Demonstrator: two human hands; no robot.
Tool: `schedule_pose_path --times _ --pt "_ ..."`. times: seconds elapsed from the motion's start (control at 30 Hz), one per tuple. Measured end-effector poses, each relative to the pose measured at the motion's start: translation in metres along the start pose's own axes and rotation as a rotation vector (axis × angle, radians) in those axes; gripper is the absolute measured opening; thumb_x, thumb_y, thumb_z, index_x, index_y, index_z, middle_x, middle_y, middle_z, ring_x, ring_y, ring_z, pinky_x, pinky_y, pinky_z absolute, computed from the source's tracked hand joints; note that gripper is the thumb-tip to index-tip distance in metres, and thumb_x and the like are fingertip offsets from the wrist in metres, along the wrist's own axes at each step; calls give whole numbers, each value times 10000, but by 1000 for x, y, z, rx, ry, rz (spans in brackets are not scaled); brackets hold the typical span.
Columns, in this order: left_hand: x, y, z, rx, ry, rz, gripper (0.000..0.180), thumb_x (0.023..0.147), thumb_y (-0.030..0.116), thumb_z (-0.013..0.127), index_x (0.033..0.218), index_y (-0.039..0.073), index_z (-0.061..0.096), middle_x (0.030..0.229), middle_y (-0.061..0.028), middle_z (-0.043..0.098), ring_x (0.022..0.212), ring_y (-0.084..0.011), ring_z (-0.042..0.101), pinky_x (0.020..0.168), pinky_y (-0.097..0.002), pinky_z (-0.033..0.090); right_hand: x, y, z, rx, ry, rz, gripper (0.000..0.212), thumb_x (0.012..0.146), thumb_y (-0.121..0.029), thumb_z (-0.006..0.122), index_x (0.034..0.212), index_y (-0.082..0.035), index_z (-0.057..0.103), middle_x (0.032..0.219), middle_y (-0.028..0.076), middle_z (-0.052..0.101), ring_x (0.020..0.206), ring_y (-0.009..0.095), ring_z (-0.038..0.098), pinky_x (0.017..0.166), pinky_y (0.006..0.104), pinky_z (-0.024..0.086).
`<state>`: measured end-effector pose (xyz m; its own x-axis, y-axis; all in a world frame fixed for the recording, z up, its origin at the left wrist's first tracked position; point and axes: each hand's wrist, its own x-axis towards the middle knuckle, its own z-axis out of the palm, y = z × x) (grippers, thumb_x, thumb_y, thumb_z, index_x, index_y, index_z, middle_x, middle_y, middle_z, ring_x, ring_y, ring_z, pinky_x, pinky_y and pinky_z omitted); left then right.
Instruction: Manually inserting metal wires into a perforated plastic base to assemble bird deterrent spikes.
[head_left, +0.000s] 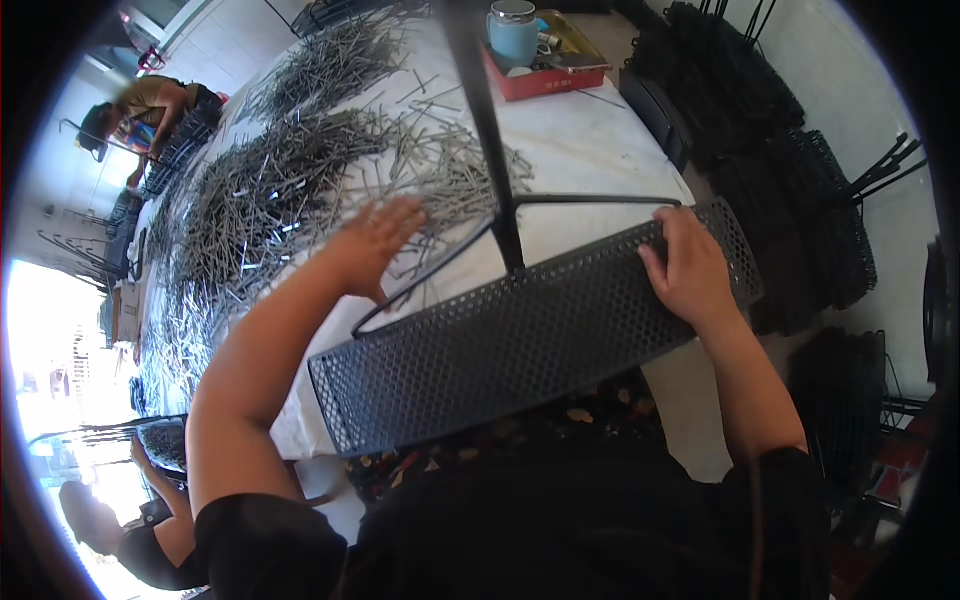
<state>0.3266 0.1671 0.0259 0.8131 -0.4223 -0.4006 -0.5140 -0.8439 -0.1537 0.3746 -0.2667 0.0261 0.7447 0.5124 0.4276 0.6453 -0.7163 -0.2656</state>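
Observation:
In front of me a long black perforated metal panel (pixel 480 345) lies tilted across the near edge of the table. A black rod frame (pixel 600 199) runs along its far side, and a black post (pixel 490 140) rises from the middle. My right hand (pixel 690 265) is closed on the panel's far edge near its right end, fingers over the rim and thumb on the perforated face. Fingers apart and slightly blurred, my left hand (pixel 378 245) hovers beside the loose grey metal strips (pixel 455 180), just beyond the frame's left bend. I see nothing in it.
Large heaps of thin metal strips (pixel 270 180) cover the white-covered table (pixel 575 140). A red tray (pixel 550 85) with a light blue mug (pixel 514 40) stands at the far right. Stacked black mesh parts (pixel 790 200) line the right wall. Two people work on the left.

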Motion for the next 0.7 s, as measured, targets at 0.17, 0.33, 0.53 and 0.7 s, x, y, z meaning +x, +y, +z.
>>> schedule_pose_path --times 0.17,0.33,0.53,0.7 --pt "49 -19 -5 24 148 76 1446 352 645 809 1499 17 194 1574 -228 106 1466 -357 122 1179 -436 140 2 0 -2 59 -41 131 503 794 -168 700 1197 -26 434 1097 192 546 923 369 592 817 416 483" --pt "121 -25 -30 54 270 129 1322 448 429 881 1504 41 188 1592 -129 132 1469 -277 149 1179 -449 166 10 -2 -2 60 -52 88 475 777 -151 715 1157 -23 460 1093 171 548 923 336 597 818 397 475" --pt "169 -24 -68 -5 114 121 1223 398 349 923 1437 58 347 1405 -134 434 1292 -319 436 1125 -461 297 7 -3 -1 8 -23 71 374 789 -182 705 1082 -40 521 1063 160 560 935 340 587 816 394 468" --pt "162 -36 -47 -217 90 75 791 517 288 883 1201 54 561 1148 -148 591 1138 -340 537 972 -390 442 10 -2 -4 50 -78 43 305 792 -169 700 1025 -42 549 1012 134 560 893 321 582 790 377 466"
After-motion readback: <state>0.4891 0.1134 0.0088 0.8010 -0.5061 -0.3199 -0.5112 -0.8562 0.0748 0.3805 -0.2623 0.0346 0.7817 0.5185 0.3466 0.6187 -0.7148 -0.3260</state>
